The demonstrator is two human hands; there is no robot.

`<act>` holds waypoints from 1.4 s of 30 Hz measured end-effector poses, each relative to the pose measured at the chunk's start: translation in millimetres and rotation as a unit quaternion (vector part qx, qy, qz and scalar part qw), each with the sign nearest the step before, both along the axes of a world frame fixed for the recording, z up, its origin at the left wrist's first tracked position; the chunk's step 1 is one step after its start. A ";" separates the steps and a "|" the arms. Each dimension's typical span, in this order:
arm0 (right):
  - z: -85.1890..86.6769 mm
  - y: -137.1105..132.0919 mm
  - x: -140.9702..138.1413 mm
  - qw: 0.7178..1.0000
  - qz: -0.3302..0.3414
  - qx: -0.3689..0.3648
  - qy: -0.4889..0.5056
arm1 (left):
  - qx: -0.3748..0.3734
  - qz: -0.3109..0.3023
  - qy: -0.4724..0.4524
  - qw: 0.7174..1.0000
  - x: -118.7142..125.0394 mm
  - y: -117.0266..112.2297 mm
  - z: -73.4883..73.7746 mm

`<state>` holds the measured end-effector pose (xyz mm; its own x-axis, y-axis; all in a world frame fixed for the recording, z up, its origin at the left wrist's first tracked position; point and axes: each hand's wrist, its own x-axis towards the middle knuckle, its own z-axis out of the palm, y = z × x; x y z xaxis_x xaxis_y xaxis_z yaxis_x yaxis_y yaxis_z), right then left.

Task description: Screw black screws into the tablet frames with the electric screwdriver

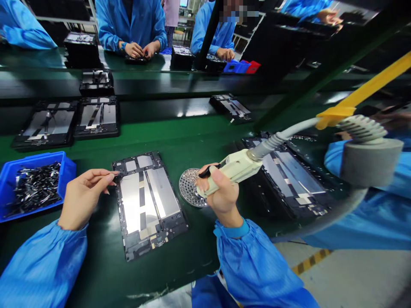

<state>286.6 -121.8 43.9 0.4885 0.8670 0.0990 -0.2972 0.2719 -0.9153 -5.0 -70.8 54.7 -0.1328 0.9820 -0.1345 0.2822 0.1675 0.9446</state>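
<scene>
An opened tablet (167,188) lies on the green bench in front of me, its silver inner plates and dark frame showing. My left hand (85,192) is at the tablet's upper left edge, thumb and forefinger pinched. Something small and dark shows at those fingertips, too small to name. Wrapped in my right hand (224,196) is a cream electric screwdriver (239,169), its grey cable running up to the right. The tool's tip end is over a round metal screw tray (189,192) with many holes; the tip itself is hidden by my fingers.
A blue bin (69,164) of small black parts stands at left. More opened tablets (46,124) lie beyond, with stacked tablets (282,171) at right. A thick grey cable with a cylinder (369,162) hangs from a yellow strap (375,85). Co-workers (131,25) sit opposite; blue sleeves show at right.
</scene>
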 end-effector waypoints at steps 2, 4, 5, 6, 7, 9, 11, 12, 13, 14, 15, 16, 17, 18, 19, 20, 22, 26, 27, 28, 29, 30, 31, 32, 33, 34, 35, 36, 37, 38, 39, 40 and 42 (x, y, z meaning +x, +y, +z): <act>0.3 -1.2 -0.3 1.000 0.006 -0.003 -0.011 | 0.011 0.017 0.032 0.999 -3.4 3.2 -3.4; -0.1 -2.5 -0.8 1.000 0.010 -0.002 -0.027 | 0.018 0.034 0.043 0.998 -5.1 8.5 -8.4; -0.7 -3.1 -1.1 0.999 0.010 0.001 -0.035 | 0.023 0.040 0.036 0.998 -5.0 11.9 -11.3; -1.6 -3.5 -1.3 0.999 0.010 0.004 -0.042 | 0.028 0.042 0.024 0.998 -4.4 15.6 -14.2; -2.8 -3.8 -1.4 0.999 0.007 0.006 -0.047 | 0.032 0.044 0.013 0.998 -3.2 19.6 -17.1; -6.0 -4.3 -1.1 0.998 0.011 0.008 -0.061 | 0.035 0.055 -0.005 0.998 -0.1 27.4 -22.7; -8.8 -4.9 0.1 0.997 0.023 0.010 -0.075 | 0.037 0.065 -0.016 0.997 2.9 33.9 -27.7; -9.2 -5.3 0.8 0.996 0.031 0.009 -0.079 | 0.037 0.069 -0.019 0.997 4.1 36.5 -29.9; -8.4 -5.8 1.5 0.996 0.034 0.007 -0.082 | 0.034 0.068 -0.021 0.997 5.0 38.6 -32.1; -6.0 -6.1 2.1 0.996 0.032 0.005 -0.081 | 0.029 0.064 -0.022 0.997 5.7 40.4 -34.1; -1.9 -6.2 2.5 0.997 0.027 0.005 -0.079 | 0.021 0.059 -0.020 0.998 6.1 42.2 -36.2; 4.1 -5.8 2.5 0.997 0.021 0.011 -0.074 | 0.012 0.053 -0.017 0.998 6.4 44.1 -38.4; 11.7 -5.1 2.0 0.997 0.021 0.023 -0.068 | 0.006 0.049 -0.012 0.999 6.5 46.3 -40.6; 20.6 -3.9 0.5 0.997 0.026 0.040 -0.060 | 0.002 0.047 -0.009 0.999 6.6 48.7 -42.8; 30.2 -2.4 -2.1 0.996 0.042 0.054 -0.054 | 0.002 0.048 -0.006 0.999 6.6 51.4 -44.9; 40.0 -0.4 -6.1 0.995 0.061 0.065 -0.049 | 0.004 0.052 -0.003 0.999 6.6 54.0 -47.0; 56.9 4.6 -18.2 0.992 0.097 0.070 -0.048 | 0.007 0.055 0.004 0.998 6.8 58.7 -50.3; 70.2 22.1 -53.2 0.985 0.148 0.071 -0.061 | 0.017 0.046 0.021 0.999 7.7 63.6 -53.7; 69.5 28.3 -62.7 0.984 0.153 0.072 -0.059 | 0.020 0.043 0.026 0.999 8.0 64.0 -54.1; 68.1 35.3 -72.3 0.984 0.155 0.071 -0.052 | 0.023 0.039 0.032 0.998 8.4 64.1 -54.3; 66.1 42.9 -82.1 0.985 0.155 0.069 -0.043 | 0.025 0.037 0.038 0.998 8.7 64.1 -54.4; 63.9 51.2 -92.1 0.985 0.154 0.067 -0.036 | 0.027 0.035 0.043 0.998 9.1 63.9 -54.6; 61.7 60.0 -102.3 0.985 0.155 0.065 -0.028 | 0.029 0.033 0.047 0.998 9.5 63.6 -54.8; 59.4 69.3 -112.8 0.985 0.159 0.063 -0.023 | 0.030 0.031 0.050 0.998 9.8 63.4 -55.0; 57.1 78.8 -123.5 0.984 0.167 0.061 -0.022 | 0.028 0.027 0.051 0.998 10.0 63.1 -55.4; 54.5 88.4 -134.0 0.982 0.175 0.059 -0.024 | 0.025 0.024 0.050 0.998 10.1 62.9 -55.9; 51.7 97.8 -144.2 0.981 0.181 0.058 -0.027 | 0.019 0.020 0.046 0.999 10.2 62.7 -56.4; 48.4 106.6 -153.6 0.981 0.185 0.058 -0.030 | 0.012 0.014 0.041 0.999 10.2 62.5 -57.1; 44.8 114.7 -162.1 0.980 0.186 0.057 -0.032 | 0.004 0.009 0.034 0.999 10.1 62.3 -57.7; 40.8 121.9 -169.4 0.980 0.186 0.054 -0.033 | -0.005 0.003 0.027 1.000 10.1 62.1 -58.2; 36.6 128.0 -175.3 0.981 0.186 0.051 -0.034 | -0.012 -0.002 0.020 1.000 10.2 62.0 -58.7; 32.4 132.9 -179.8 0.981 0.186 0.047 -0.034 | -0.018 -0.006 0.015 1.000 10.3 61.8 -59.0; 24.7 139.5 -185.1 0.981 0.189 0.040 -0.037 | -0.023 -0.010 0.010 1.000 10.7 61.8 -59.6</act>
